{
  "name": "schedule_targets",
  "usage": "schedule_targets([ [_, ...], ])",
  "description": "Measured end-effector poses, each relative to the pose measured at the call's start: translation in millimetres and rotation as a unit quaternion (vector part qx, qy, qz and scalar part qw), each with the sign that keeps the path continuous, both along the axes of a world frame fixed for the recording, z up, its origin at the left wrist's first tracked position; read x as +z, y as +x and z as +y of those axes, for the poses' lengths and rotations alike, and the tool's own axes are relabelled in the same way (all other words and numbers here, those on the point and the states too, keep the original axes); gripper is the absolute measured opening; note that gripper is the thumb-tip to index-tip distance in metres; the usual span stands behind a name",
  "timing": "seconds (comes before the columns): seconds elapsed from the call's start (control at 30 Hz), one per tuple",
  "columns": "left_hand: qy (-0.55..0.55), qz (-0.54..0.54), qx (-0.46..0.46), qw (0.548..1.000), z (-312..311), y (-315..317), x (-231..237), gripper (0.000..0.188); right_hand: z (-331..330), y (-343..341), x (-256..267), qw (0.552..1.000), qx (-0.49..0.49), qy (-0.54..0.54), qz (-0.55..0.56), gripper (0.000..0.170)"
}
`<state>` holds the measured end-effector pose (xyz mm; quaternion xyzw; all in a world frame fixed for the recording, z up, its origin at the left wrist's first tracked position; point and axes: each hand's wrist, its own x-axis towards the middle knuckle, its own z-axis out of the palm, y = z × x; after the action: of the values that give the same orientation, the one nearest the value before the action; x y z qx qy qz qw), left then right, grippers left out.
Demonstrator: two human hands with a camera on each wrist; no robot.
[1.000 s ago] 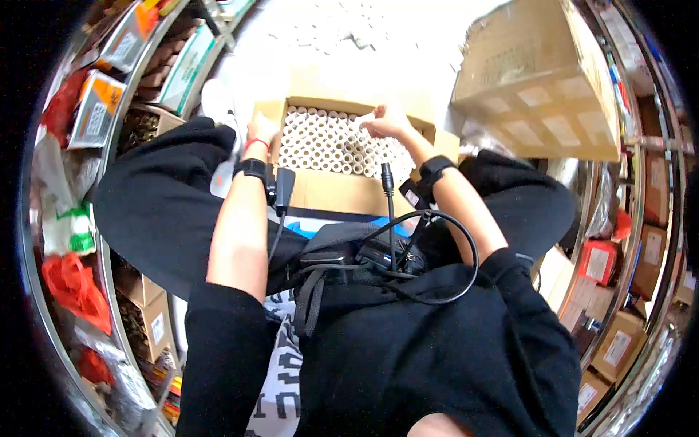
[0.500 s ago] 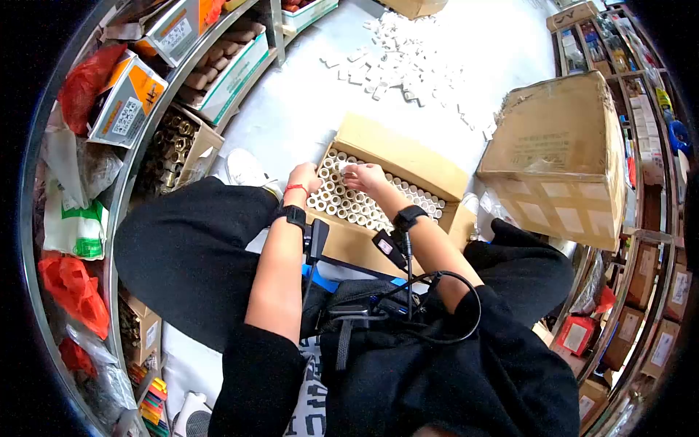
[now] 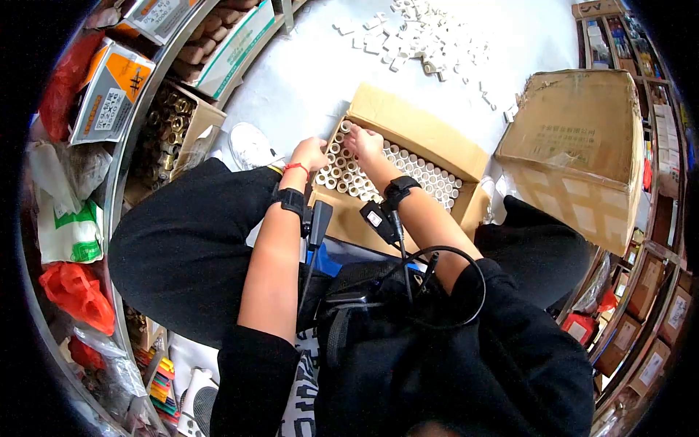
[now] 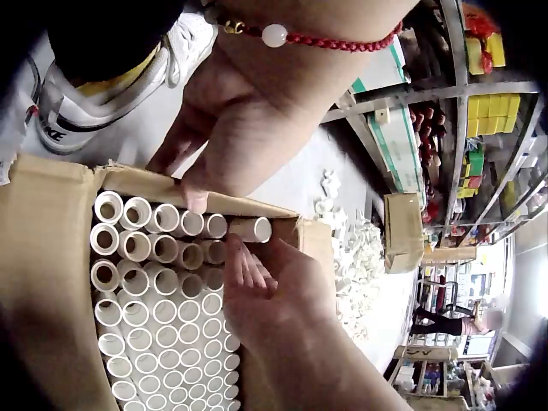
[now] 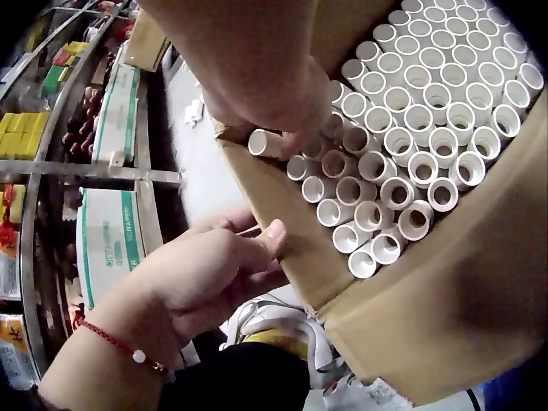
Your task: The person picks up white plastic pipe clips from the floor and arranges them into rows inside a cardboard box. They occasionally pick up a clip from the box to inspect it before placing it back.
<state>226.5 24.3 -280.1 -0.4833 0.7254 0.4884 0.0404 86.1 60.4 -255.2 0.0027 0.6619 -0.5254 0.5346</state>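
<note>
The right hand [image 4: 278, 282] holds one short, white, hollow, plastic-looking tube [image 4: 253, 229] with bunched fingertips, in the far-left corner of a low brown cardboard box [image 3: 419, 135]. That tube leans and seems to sit proud of its neighbours, so a hasty downward push could skew or jam it against the wall. The left hand [image 5: 214, 270] has the side wall between thumb and fingers; if the cardboard bows outward, the packed rows of white tubes [image 5: 419, 120] might loosen and tip. Beyond, loose white pieces [image 3: 429, 40] lie scattered on the floor, where a fumbled tube could roll.
</note>
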Motion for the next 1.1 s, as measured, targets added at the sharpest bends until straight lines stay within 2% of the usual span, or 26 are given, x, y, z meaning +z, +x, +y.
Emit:
schedule_targets([
  [0.1,0.036,-0.022,0.007,0.999,0.2,-2.7,22.9,0.037,5.0,-0.7,7.1,0.999,-0.022,-0.007,-0.035,0.016],
  [0.13,0.042,-0.026,0.009,0.999,0.9,-3.6,31.2,0.037,6.7,-5.1,7.2,1.000,0.023,0.010,-0.016,0.016],
  [0.17,0.008,-0.020,0.013,1.000,1.6,-1.0,9.5,0.039,9.3,-12.9,11.6,0.997,0.069,0.026,0.003,0.017],
  [0.23,-0.011,-0.042,0.003,0.999,0.0,-4.7,13.5,0.040,19.1,-28.8,30.8,0.981,0.148,0.038,0.120,0.016],
  [0.27,-0.019,-0.052,-0.003,0.998,0.5,-7.3,15.5,0.041,26.7,-49.1,28.9,0.941,0.228,0.029,0.250,0.022],
  [0.3,-0.012,-0.068,-0.012,0.998,-1.2,-9.9,17.5,0.041,31.6,-73.6,25.2,0.859,0.293,0.101,0.407,0.029],
  [0.33,-0.013,-0.081,-0.018,0.996,-2.0,-14.1,28.3,0.039,41.0,-90.7,65.0,0.792,0.359,0.126,0.478,0.034],
  [0.37,-0.036,-0.109,-0.028,0.993,-1.8,-17.7,26.7,0.037,46.2,-106.7,95.5,0.660,0.465,0.220,0.547,0.040],
  [0.4,-0.060,-0.136,-0.038,0.988,-3.0,-20.1,25.3,0.035,60.8,-129.0,102.4,0.562,0.520,0.280,0.579,0.048],
  [0.43,-0.076,-0.125,-0.040,0.988,-1.2,-20.2,29.6,0.033,83.7,-158.2,106.7,0.576,0.558,0.283,0.526,0.050],
  [0.47,-0.092,-0.120,-0.044,0.987,0.6,-20.0,36.1,0.033,105.9,-196.3,93.2,0.533,0.619,0.304,0.490,0.059],
  [0.5,-0.095,-0.141,-0.037,0.985,1.9,-21.4,35.9,0.032,105.7,-189.1,138.9,0.495,0.684,0.415,0.340,0.067],
  [0.53,-0.100,-0.160,-0.030,0.982,1.5,-23.9,36.1,0.031,125.3,-209.0,111.8,0.448,0.664,0.501,0.327,0.072],
  [0.63,-0.087,-0.138,-0.061,0.985,-1.1,-27.2,35.7,0.027,175.8,-222.2,103.3,0.597,0.607,0.415,0.321,0.059],
  [0.67,-0.083,-0.123,-0.052,0.988,1.4,-27.3,40.6,0.026,180.1,-215.5,105.4,0.608,0.575,0.412,0.360,0.050],
  [0.73,-0.066,-0.122,-0.037,0.990,3.5,-26.5,43.1,0.026,204.0,-229.5,51.9,0.545,0.515,0.328,0.574,0.034],
  [0.77,-0.059,-0.124,-0.030,0.990,0.9,-25.2,42.0,0.025,198.9,-232.2,49.8,0.593,0.510,0.367,0.503,0.029],
  [0.8,-0.033,-0.132,-0.018,0.991,-1.3,-24.8,40.4,0.025,200.9,-236.6,41.5,0.586,0.511,0.360,0.516,0.028],
  [0.87,-0.056,-0.100,-0.025,0.993,-2.9,-21.6,40.1,0.026,198.5,-241.0,35.3,0.568,0.513,0.345,0.543,0.028],
  [1.0,-0.077,-0.138,-0.011,0.987,-15.3,-20.1,49.6,0.028,166.9,-226.1,58.8,0.677,0.437,0.369,0.463,0.023],
  [1.03,-0.088,-0.104,0.011,0.991,-20.8,-13.9,46.3,0.027,157.6,-225.4,58.3,0.683,0.423,0.341,0.488,0.025],
  [1.1,-0.141,-0.126,0.037,0.981,-33.1,-11.3,46.5,0.026,133.3,-228.3,48.4,0.695,0.386,0.314,0.519,0.025],
])
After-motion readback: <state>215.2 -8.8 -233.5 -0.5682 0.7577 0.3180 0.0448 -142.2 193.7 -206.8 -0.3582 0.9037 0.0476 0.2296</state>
